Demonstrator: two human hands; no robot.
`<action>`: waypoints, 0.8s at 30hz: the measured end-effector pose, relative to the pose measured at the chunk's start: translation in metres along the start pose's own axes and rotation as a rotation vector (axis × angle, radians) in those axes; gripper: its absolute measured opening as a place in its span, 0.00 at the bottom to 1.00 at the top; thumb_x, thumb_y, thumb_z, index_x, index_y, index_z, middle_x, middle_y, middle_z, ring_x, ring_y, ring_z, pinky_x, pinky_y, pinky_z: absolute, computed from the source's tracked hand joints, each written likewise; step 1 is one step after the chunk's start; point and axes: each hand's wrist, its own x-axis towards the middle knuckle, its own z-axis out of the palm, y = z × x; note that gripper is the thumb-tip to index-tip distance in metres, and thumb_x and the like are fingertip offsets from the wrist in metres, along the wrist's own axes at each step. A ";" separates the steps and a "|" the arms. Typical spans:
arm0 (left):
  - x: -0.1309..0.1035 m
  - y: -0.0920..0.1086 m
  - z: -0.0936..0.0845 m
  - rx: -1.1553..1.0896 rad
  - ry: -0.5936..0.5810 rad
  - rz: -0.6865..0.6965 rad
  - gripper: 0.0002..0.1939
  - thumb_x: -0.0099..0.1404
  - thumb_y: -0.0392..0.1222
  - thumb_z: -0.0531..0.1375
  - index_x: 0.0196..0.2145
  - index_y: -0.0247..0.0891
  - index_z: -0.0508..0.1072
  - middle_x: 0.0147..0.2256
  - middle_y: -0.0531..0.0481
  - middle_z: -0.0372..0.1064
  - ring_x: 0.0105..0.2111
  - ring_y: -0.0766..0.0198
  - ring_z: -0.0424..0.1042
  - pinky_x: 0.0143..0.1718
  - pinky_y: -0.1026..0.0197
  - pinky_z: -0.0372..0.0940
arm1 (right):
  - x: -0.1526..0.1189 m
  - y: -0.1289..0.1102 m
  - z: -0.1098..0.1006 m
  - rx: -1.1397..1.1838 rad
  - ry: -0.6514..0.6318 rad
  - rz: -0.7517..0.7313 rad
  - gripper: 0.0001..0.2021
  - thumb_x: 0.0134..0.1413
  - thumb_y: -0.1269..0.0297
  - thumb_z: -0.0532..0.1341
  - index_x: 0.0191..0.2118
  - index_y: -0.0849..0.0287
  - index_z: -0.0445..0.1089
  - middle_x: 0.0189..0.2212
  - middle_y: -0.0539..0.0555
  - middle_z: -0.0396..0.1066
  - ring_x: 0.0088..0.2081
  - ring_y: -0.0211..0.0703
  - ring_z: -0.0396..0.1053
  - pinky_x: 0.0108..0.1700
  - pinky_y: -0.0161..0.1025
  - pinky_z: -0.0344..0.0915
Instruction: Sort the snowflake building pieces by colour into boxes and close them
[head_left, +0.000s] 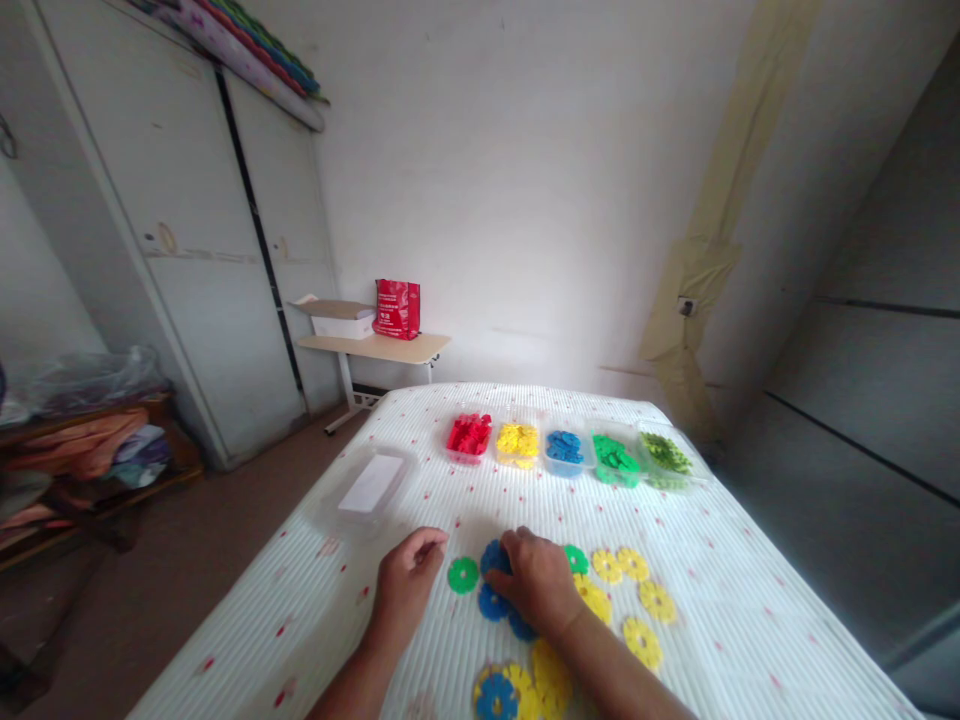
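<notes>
On the table my left hand is closed, its thumb and fingers curled together; whatever it holds, if anything, is hidden. Just to its right lies a green snowflake disc. My right hand reaches over several joined blue snowflake discs, thumb and fingers closing on the upper blue one. Part of this group is hidden beneath the hand. Yellow discs and another green disc lie to the right. Nearer me, a blue disc rests among yellow ones, partly covered by my right forearm.
Across the far side stand clear containers of red, yellow, blue, green and light-green pieces. A clear lid with a white label lies at left. A small desk holds a red bag.
</notes>
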 end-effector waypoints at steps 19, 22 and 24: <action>0.000 -0.002 0.002 -0.032 0.002 0.007 0.10 0.51 0.45 0.57 0.26 0.37 0.73 0.24 0.52 0.72 0.26 0.62 0.70 0.30 0.64 0.65 | 0.043 0.055 -0.040 0.702 0.155 0.215 0.05 0.40 0.73 0.56 0.26 0.60 0.67 0.14 0.44 0.63 0.15 0.31 0.60 0.17 0.28 0.54; 0.000 0.001 0.002 -0.031 0.011 0.000 0.10 0.50 0.45 0.57 0.26 0.36 0.73 0.22 0.52 0.71 0.25 0.63 0.69 0.28 0.64 0.64 | 0.070 0.082 -0.069 0.625 0.313 0.283 0.09 0.39 0.70 0.57 0.32 0.62 0.69 0.17 0.47 0.67 0.17 0.34 0.63 0.20 0.30 0.58; 0.000 0.001 0.002 -0.027 0.018 -0.001 0.10 0.50 0.44 0.57 0.25 0.36 0.73 0.22 0.52 0.71 0.25 0.63 0.69 0.28 0.64 0.64 | 0.081 0.099 -0.081 0.584 0.397 0.318 0.16 0.40 0.66 0.58 0.39 0.63 0.68 0.25 0.53 0.72 0.20 0.36 0.66 0.24 0.32 0.61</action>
